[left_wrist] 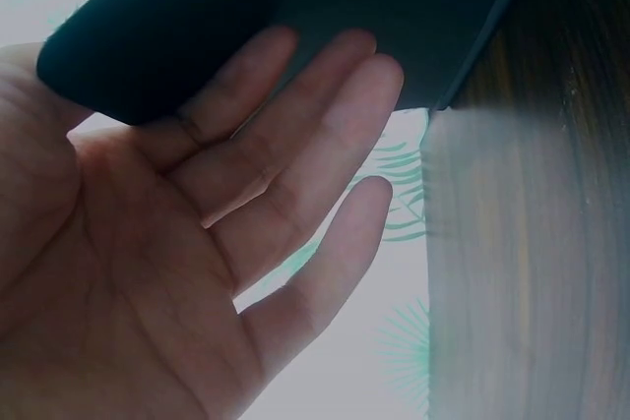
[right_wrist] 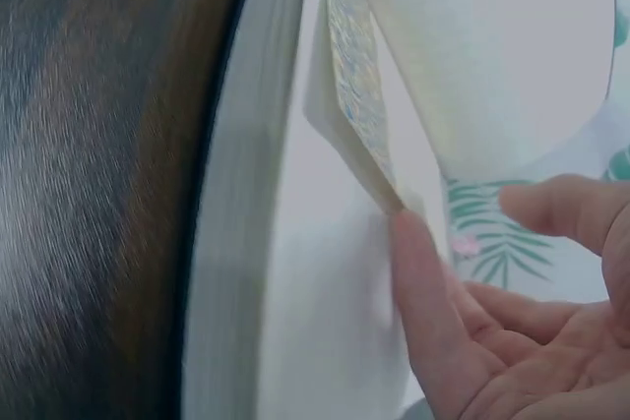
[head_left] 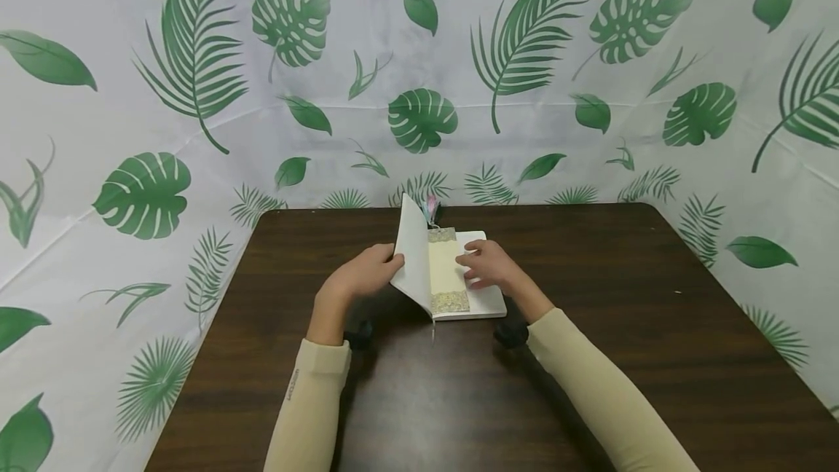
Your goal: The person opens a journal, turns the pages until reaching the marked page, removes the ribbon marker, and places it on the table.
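Note:
An open notebook (head_left: 488, 302) lies on the table, its front cover (head_left: 411, 257) raised at a steep angle. My left hand (head_left: 368, 270) holds that cover by its outer edge, thumb on the white inner side. In the left wrist view the fingers lie against the dark outside of the cover (left_wrist: 226, 17). On the white page rests a cream bookmark (head_left: 446, 266) with speckled gold ends and a pink and blue tassel (head_left: 431, 208). My right hand (head_left: 493, 266) is over the page. One fingertip touches the bookmark's edge (right_wrist: 379, 184), which tilts up from the page; the thumb stays apart.
The dark wooden table (head_left: 629, 355) reaches out on both sides of the notebook. A white cloth with green leaves (head_left: 518, 166) hangs behind it. A thin ribbon (head_left: 433, 330) hangs from the notebook's near end. Black wrist cameras (head_left: 510, 333) sit under both wrists.

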Demonstrator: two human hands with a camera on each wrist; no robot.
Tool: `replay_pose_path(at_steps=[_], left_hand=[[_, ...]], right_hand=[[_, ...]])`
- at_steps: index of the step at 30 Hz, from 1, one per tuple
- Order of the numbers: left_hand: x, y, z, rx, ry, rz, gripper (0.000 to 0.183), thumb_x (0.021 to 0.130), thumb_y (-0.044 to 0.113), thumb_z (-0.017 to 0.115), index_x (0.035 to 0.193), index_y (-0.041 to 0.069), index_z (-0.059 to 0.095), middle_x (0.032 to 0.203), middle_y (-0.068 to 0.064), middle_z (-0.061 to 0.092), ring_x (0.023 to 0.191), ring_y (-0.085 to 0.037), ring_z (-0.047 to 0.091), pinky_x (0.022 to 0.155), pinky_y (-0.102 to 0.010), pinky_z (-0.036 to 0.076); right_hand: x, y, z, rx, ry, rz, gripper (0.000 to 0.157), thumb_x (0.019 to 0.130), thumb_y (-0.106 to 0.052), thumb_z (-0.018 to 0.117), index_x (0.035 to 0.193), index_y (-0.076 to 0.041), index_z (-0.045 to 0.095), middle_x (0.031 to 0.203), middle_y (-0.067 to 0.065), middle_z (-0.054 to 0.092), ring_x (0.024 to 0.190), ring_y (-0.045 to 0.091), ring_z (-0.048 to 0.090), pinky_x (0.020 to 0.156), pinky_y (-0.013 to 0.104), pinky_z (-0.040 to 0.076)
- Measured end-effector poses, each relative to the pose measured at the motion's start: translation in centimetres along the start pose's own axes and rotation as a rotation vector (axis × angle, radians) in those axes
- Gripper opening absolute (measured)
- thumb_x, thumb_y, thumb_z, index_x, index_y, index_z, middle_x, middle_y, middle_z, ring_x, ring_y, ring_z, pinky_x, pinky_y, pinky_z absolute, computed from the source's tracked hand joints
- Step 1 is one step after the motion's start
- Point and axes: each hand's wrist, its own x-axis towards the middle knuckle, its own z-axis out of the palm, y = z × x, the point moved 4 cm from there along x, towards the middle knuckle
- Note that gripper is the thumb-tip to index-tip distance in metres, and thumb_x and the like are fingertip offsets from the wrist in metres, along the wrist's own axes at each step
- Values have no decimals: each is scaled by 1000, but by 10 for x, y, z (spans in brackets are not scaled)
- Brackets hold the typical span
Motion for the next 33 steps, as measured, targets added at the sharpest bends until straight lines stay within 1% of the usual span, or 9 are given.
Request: replay_pose_path(at_steps=[3,6,10,12,15,18,22,30,33], left_hand=[[2,-1,0,-5,2,-1,36,111,26,38,112,3,66,100,-10,67,87,-22,58,84,-40,48],[3,-4,-1,-6,7,-1,35,111,27,38,108,5,64,96,-8,63,85,-22,56,81,-38,45],[4,-5,0,-6,9,12,35,110,27,38,109,5,64,95,-8,63,86,-22,56,81,-37,45],[4,-5,0,-10,5,14,35,111,27,38,110,4,65,96,-8,64,86,-21,56,82,-38,46],[3,-4,0,-16,-1,20,35,111,25,38,113,3,66,98,-9,66,87,-21,57,85,-39,47],[1,-2,0,-24,-10,26,37,112,24,37,118,3,67,101,-9,68,89,-21,58,87,-41,48],[2,-1,1,-28,-24,25,37,112,25,36,119,4,66,102,-9,67,90,-21,57,87,-41,47],[3,-1,2,-37,-29,15,35,112,26,36,113,5,64,98,-8,63,88,-23,55,84,-42,44],[2,-2,3,-46,-29,9,35,112,26,36,114,5,64,98,-8,63,88,-23,55,84,-42,44]], right_hand=[[5,3,4,31,12,-7,60,108,-23,61,158,6,44,144,28,58,105,29,72,82,38,65],[9,2,9,46,27,-35,52,108,-22,60,151,5,53,129,23,66,94,22,71,75,33,63],[10,-3,12,77,51,-64,43,107,-18,59,143,6,58,112,16,70,84,19,68,66,31,58],[11,-4,12,91,56,-62,42,107,-17,59,142,5,59,111,15,70,82,17,67,65,30,57],[9,-6,7,101,59,-51,43,107,-18,59,145,3,58,117,17,70,83,18,68,67,30,57],[8,-5,-2,83,69,-35,46,108,-20,59,149,1,55,124,18,68,89,20,68,70,31,58],[7,0,-24,49,91,-26,48,110,-25,58,150,0,55,129,18,64,95,21,66,75,32,60],[1,18,-65,24,127,-20,49,112,-29,56,153,-3,55,129,14,63,95,19,64,88,37,59],[-1,27,-76,19,147,1,50,112,-30,55,155,-3,55,128,14,64,94,18,64,88,36,58]])
